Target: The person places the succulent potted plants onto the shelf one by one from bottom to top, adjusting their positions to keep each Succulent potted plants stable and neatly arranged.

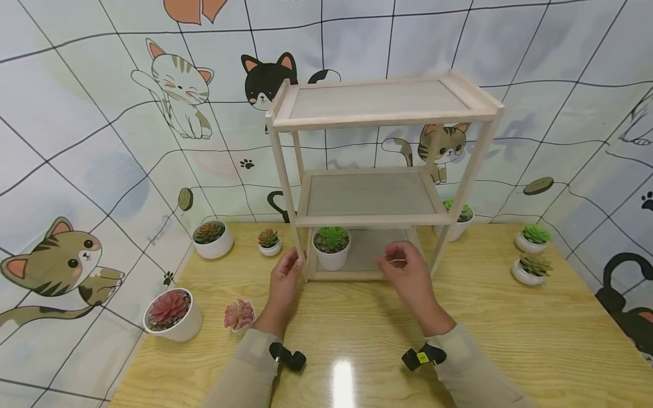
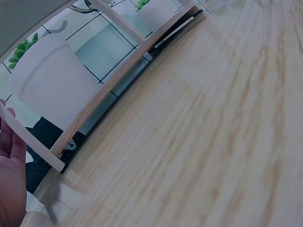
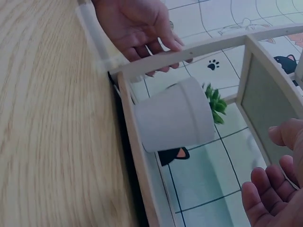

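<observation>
A wooden three-tier shelf (image 1: 374, 220) stands on the table against the wall. On the left of its bottom tier sits a white pot (image 1: 333, 259) with a green succulent and dark gravel. My left hand (image 1: 284, 279) holds the shelf's left front post low down, thumb on the near side and fingers behind it, as the right wrist view shows. In front of the bottom tier's right half, my right hand (image 1: 406, 273) hovers with fingers loosely bent and nothing between them. The right wrist view has that hand (image 3: 279, 194) beside the pot, apart from it.
Left of the shelf are a white-potted brown succulent (image 1: 213, 240), a small brownish one (image 1: 269, 242), a large red one (image 1: 173, 315) and a small pink one (image 1: 240, 315). A green potted plant (image 1: 458, 221) stands behind the right post. Two small succulents (image 1: 533, 237) sit far right.
</observation>
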